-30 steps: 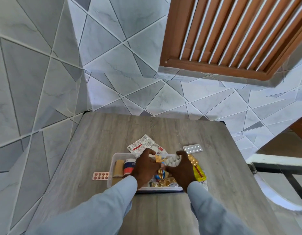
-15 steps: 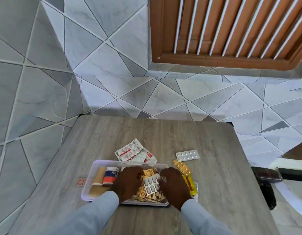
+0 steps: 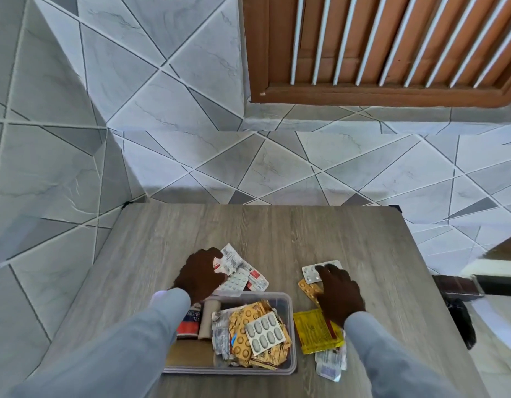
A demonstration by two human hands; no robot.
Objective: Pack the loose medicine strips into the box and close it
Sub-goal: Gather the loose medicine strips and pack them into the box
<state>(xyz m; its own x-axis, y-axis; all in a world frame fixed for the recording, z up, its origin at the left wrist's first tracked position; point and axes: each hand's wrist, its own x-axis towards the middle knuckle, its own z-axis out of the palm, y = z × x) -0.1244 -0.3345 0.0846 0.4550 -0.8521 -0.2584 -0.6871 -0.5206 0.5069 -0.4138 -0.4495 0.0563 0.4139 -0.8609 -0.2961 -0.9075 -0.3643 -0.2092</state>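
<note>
Both hands have left the box [image 3: 288, 334]. Left hand [image 3: 201, 275] fingers curl onto the white strips [image 3: 237, 271] behind it; right hand [image 3: 339, 291] fingers lie spread on the silver strip [image 3: 311, 272] on the desk [image 3: 277, 228]; neither grasp is confirmed.

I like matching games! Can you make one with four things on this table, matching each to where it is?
Things:
1. grey pill strip
2. yellow packet
3. white blister strip
4. tape roll

Places:
A. under the right hand's fingertips, on the table
B. inside the box, at its left end
C. on top of the pile inside the box
D. on the table, just right of the box

Pairs: 1-C, 2-D, 3-A, 4-B
</note>
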